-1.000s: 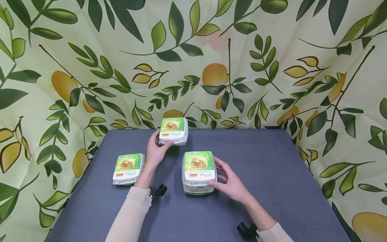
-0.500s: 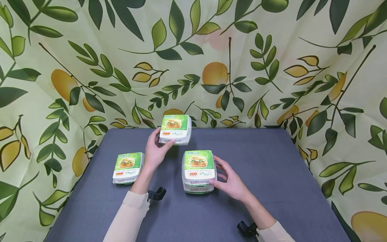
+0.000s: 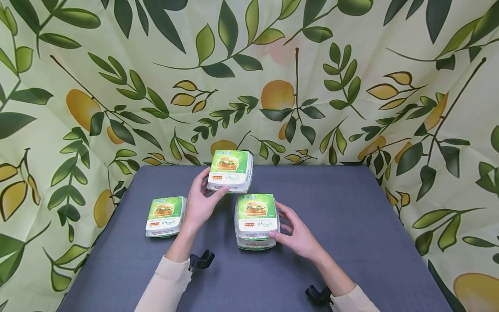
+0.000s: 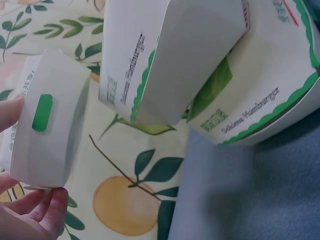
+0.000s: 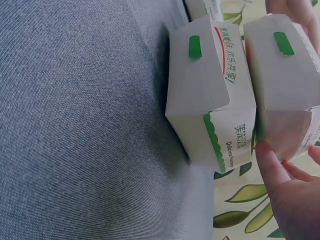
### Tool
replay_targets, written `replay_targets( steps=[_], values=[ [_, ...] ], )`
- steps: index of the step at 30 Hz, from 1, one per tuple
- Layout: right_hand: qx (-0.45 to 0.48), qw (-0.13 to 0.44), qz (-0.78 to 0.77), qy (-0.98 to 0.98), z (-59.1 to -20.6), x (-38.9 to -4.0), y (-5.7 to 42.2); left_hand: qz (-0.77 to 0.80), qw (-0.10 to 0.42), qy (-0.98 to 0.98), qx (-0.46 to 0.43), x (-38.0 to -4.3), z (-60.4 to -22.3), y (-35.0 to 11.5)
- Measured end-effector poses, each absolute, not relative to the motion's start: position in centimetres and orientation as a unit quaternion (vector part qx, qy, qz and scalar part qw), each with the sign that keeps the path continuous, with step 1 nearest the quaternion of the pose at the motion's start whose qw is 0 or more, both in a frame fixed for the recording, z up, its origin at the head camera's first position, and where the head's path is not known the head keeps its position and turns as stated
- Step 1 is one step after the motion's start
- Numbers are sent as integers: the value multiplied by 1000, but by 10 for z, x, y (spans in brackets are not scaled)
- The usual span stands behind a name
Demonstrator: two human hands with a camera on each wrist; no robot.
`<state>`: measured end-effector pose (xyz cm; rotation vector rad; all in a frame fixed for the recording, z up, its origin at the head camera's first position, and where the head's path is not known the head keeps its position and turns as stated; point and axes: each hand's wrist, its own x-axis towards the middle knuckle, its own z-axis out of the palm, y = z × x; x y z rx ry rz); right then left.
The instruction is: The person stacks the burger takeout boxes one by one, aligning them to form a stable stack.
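Raised above the far part of the table is a green and white hamburger box (image 3: 230,171), gripped by my left hand (image 3: 200,201) with the thumb along its front edge. Right of centre, two more such boxes stand stacked. My right hand (image 3: 296,234) grips the upper box (image 3: 256,212) from its right side, the thumb at the front corner. Only a front strip of the lower box (image 3: 255,245) shows in the head view; in the right wrist view its side (image 5: 200,100) lies against the upper one (image 5: 280,75).
Another hamburger box (image 3: 165,216) sits by itself to the left, just beside my left forearm. A dark grey cloth covers the table (image 3: 335,195). Behind and around it hangs a leaf-and-fruit patterned curtain (image 3: 249,125). Each wrist wears a black camera mount (image 3: 201,260).
My left hand has lifted its box a little, then brought it right and slightly nearer, towards the stack. The right hand and the stacked boxes have stayed in place.
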<state>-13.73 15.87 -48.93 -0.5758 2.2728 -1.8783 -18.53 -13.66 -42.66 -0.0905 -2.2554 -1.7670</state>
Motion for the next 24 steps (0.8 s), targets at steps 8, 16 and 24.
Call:
replay_targets(
  steps=[8, 16, 24],
  values=[
    [-194, 66, -626, 753, -490, -137, 160, -612, 136, -778, -47, -174, -425, -132],
    [-194, 64, -624, 754, -490, -136, 160, -606, 132, -781, -68, -161, -425, -125],
    [-187, 61, -621, 759, -490, -137, 161, -588, 112, -798, -71, -152, -427, -120]
  ],
)
